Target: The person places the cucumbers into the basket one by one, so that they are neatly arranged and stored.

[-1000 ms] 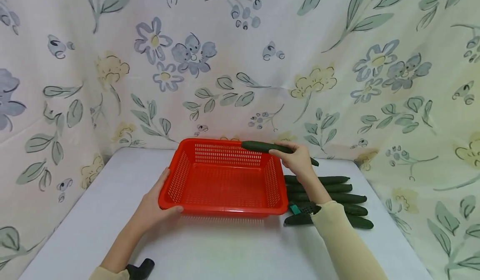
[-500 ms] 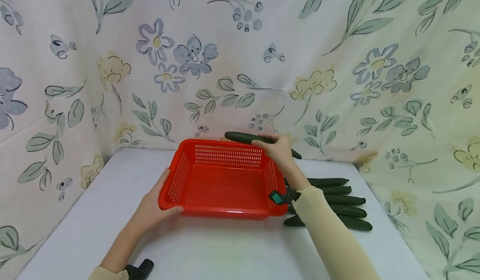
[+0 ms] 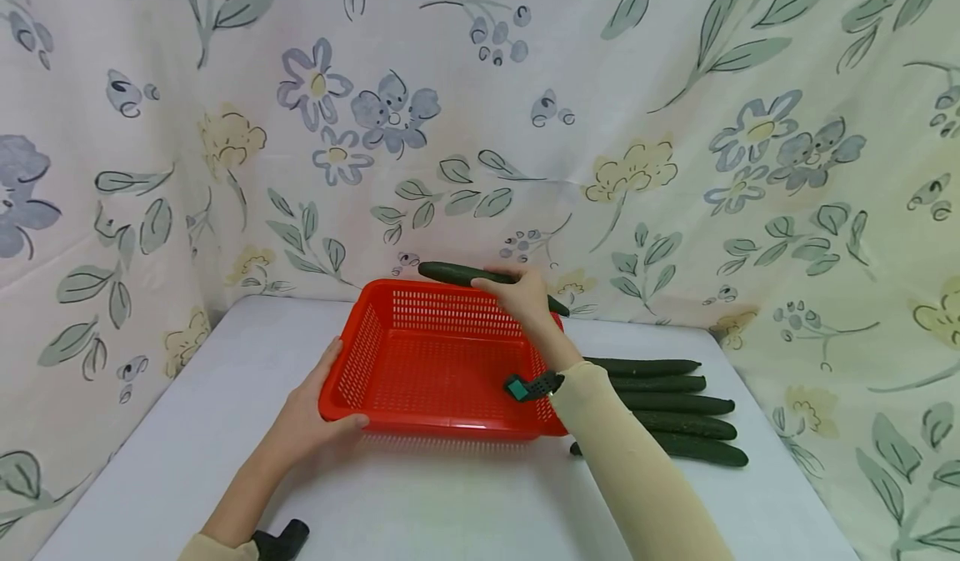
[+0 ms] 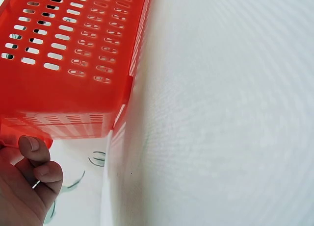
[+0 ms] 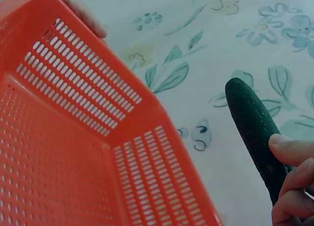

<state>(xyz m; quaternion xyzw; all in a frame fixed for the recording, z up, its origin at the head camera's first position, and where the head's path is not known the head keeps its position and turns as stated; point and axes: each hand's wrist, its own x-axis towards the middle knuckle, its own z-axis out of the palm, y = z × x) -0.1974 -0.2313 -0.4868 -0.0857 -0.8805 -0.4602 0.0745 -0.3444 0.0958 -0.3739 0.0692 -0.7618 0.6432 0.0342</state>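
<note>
My right hand (image 3: 522, 296) holds a long dark green cucumber (image 3: 452, 274) above the back rim of a red plastic basket (image 3: 442, 423). In the right wrist view, thumb and fingers pinch the cucumber (image 5: 249, 119) near its middle, and its rounded tip points away from the hand. My left hand (image 3: 309, 415) grips the basket at its front left corner, thumb over the rim. Curled fingers show beside the basket's slotted wall (image 4: 59, 93) in the left wrist view. The basket has perforated sides, and its visible floor is bare.
Several more cucumbers (image 3: 678, 404) lie side by side on the white table (image 3: 450, 511), right of the basket and partly behind the right forearm. A floral cloth (image 3: 465, 127) hangs behind the table and along both sides. Each wrist wears a dark band.
My right hand has carried the cucumber leftward along the back rim, from the right corner toward the middle. The left hand and basket have stayed in place.
</note>
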